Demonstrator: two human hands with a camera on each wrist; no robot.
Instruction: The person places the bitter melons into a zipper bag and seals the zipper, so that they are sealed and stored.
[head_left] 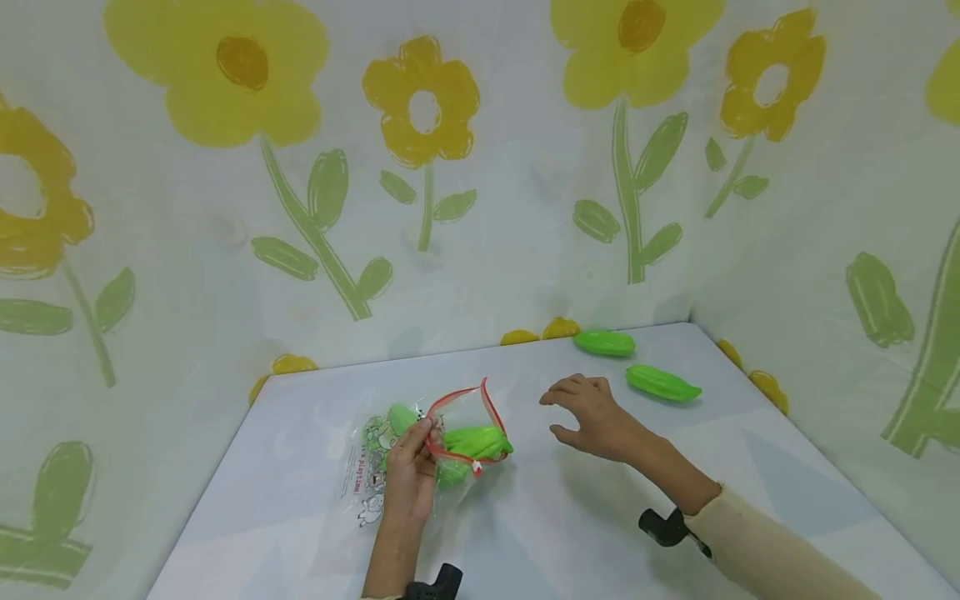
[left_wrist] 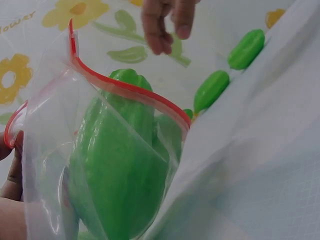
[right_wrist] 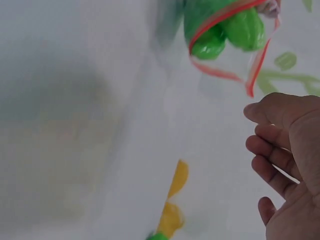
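Note:
My left hand (head_left: 412, 475) pinches the rim of a clear plastic zip bag (head_left: 364, 471) with a red seal and printed cartoon figures. Its mouth gapes toward the right. Inside lie several ridged green toy vegetables (head_left: 474, 442), one poking out at the opening; the left wrist view shows a large one (left_wrist: 115, 165) through the plastic. To the right of the bag, my right hand (head_left: 600, 425) hovers above the table, fingers loosely bent and thumb apart, holding nothing. Beyond it a loose green vegetable (head_left: 663, 383) rests on the table, with another green vegetable (head_left: 604, 342) farther back.
The white table (head_left: 555, 542) meets a flower-printed cloth wall (head_left: 510, 250) at its back edge, and the cloth continues down both sides. A dark wrist camera (head_left: 663, 527) sits on the right forearm.

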